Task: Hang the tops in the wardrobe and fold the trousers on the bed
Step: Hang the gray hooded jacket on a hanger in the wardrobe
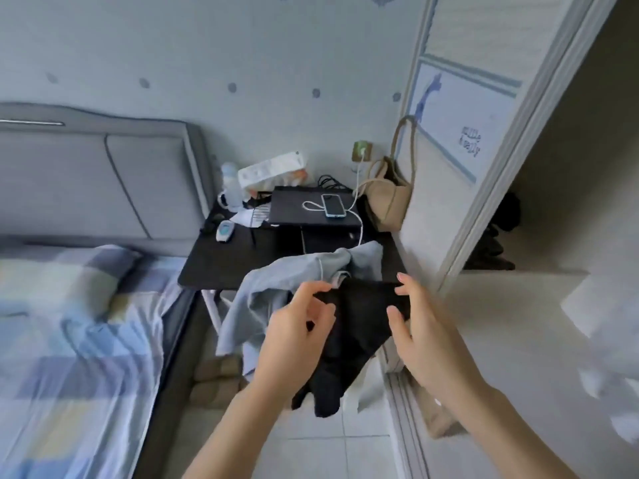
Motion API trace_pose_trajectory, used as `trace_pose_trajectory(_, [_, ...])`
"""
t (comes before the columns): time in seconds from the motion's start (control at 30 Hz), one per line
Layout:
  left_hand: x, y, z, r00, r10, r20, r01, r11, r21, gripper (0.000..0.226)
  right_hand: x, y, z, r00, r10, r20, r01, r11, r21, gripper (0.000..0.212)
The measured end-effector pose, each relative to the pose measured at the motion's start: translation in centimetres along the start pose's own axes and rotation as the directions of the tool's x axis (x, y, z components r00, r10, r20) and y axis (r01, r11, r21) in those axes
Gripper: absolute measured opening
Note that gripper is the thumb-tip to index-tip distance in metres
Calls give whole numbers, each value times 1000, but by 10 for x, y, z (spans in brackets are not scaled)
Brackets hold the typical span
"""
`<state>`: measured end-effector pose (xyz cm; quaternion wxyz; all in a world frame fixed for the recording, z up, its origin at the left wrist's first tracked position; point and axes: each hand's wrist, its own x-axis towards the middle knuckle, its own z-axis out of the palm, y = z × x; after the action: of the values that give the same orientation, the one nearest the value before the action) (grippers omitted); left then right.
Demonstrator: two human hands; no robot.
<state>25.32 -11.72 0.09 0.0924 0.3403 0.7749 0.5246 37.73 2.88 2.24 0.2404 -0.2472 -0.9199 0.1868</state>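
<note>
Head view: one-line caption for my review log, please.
Both hands, left hand and right hand, pinch a black garment over a grey garment draped on the bedside table.

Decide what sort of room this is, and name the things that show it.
Most likely a bedroom: a bed with a padded headboard, a bedside table and a sliding-door wardrobe.

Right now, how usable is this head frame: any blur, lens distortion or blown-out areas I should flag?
Head view: soft daylight, no hard shadows; wide-angle bending curves the wardrobe door and headboard; bedding is smeared at the left edge; pale patches at the right edge are blurred beyond identifying; both hands, left hand and right hand, and the black garment are fairly sharp.
</note>
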Motion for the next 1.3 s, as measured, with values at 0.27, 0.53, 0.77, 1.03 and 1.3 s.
trace_pose_trajectory(0.27, [-159, -74, -163, 834, -310, -456, 341, 940, -15, 25, -57, -155, 110, 867, -361, 343, 283, 924, 258, 48])
trace_pose_trajectory(0.53, [-413, -139, -290, 493, -471, -732, 598, 794, -109, 34, -210, -355, 209, 607, -630, 485, 438, 774, 457, 44])
trace_pose_trajectory(0.77, [-573, -172, -342, 219, -595, -774, 699, 648, -301, 21, -330, -460, 264, 322, -716, 619, 460, 690, 559, 41])
trace_pose_trajectory(1.03, [-651, -226, -394, -70, -702, -709, 690, 479, -543, 16, -389, -539, 342, 46, -651, 757, 486, 677, 553, 39])
trace_pose_trajectory(1.3, [-675, -343, -478, -196, -813, -548, 668, 299, -682, 13, -396, -641, 493, -131, -592, 795, 609, 585, 536, 32])
